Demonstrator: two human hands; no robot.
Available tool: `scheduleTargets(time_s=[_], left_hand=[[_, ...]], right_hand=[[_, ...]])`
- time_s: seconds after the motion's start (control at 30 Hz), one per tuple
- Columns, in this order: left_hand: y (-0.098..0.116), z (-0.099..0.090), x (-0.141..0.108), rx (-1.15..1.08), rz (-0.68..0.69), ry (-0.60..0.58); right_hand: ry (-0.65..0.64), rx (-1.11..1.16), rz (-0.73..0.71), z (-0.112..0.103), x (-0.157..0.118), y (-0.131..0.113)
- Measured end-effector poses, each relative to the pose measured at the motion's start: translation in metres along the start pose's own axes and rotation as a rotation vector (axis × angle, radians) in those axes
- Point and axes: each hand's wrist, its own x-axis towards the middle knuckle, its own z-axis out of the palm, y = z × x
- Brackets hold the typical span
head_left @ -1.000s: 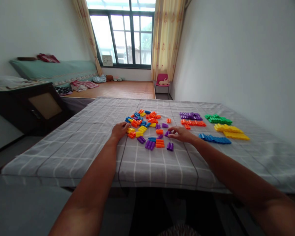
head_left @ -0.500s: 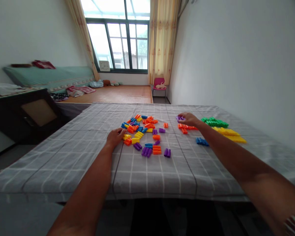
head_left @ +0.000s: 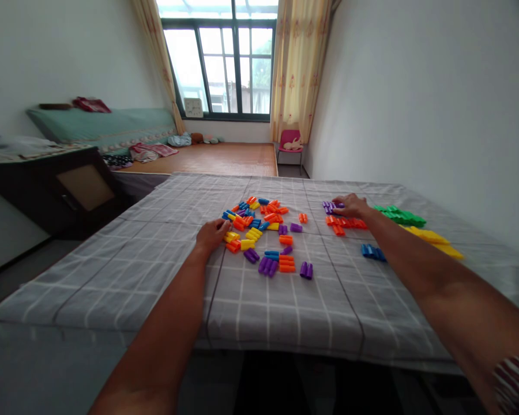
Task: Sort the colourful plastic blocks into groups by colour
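Small ribbed plastic pieces in joined tubes lie in a mixed orange, blue, yellow and purple pile (head_left: pixel 255 233) on the table. My left hand (head_left: pixel 213 235) rests at the pile's left edge, its fingers drawn together beside yellow pieces (head_left: pixel 232 237); whatever they may grip is hidden. Farther right, my right hand (head_left: pixel 353 204) pinches a purple piece (head_left: pixel 338 208) at the right end of a short purple group (head_left: pixel 327 206). Just in front of that hand lies a row of orange pieces (head_left: pixel 343 223).
Green pieces (head_left: pixel 400 215), yellow pieces (head_left: pixel 435 239) and blue pieces (head_left: pixel 372 252) lie in separate groups on the right, partly behind my right forearm. A grey checked cloth (head_left: pixel 155 253) covers the table. Beyond it are a bed (head_left: pixel 225 158) and a pink chair (head_left: pixel 290 141).
The whole view has shifted, so the table's contents sit slightly farther right. My right hand stays at the purple group, its fingers now lower over the end piece. The left hand stays beside the pile.
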Motion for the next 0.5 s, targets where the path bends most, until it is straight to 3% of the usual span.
scheduleTargets(time_s=[0.1,0.17,0.27,0.4,0.5], left_hand=[[0.001,0.0,0.0,0.011,0.006,-0.002],[0.001,0.0,0.0,0.009,0.013,-0.003],[0.001,0.001,-0.001,0.016,0.018,0.005],[0.001,0.002,-0.001,0.021,0.006,0.017],[0.001,0.003,-0.001,0.015,-0.006,0.028]], right_hand=[[0.061,0.033,-0.099,-0.005,-0.001,-0.008],[0.124,0.055,-0.194,-0.01,-0.004,-0.03],[0.184,0.104,-0.358,-0.014,-0.011,-0.086],[0.174,0.177,-0.661,-0.013,-0.027,-0.178],[0.155,0.171,-0.779,-0.011,-0.033,-0.236]])
